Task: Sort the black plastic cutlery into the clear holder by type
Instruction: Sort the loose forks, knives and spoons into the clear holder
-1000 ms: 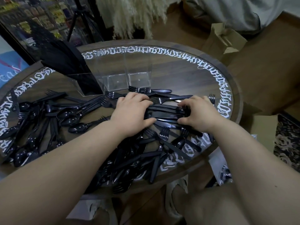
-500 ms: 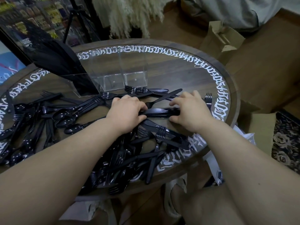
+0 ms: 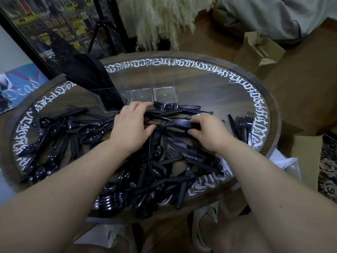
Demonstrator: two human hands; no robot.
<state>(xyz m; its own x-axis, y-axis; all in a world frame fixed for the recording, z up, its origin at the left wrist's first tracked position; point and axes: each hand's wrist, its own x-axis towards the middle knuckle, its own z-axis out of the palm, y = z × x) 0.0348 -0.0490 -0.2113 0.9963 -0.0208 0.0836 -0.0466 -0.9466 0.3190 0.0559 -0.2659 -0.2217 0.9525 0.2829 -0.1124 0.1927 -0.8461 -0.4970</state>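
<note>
A heap of black plastic cutlery covers the near half of the round table, with forks, spoons and knives mixed. My left hand and my right hand grip the two ends of a bundle of black knives, held level just above the pile. Behind them stands the clear holder: its left compartment holds black cutlery standing upright, and the two compartments to the right look empty.
The dark round table has white lettering around its rim. Several forks lie apart at the right edge. Brown paper bags and cardboard stand on the floor to the right. A tripod and glass cabinet stand behind.
Both hands have drawn closer together on the knife bundle and lifted it slightly off the pile. The view has shifted a little.
</note>
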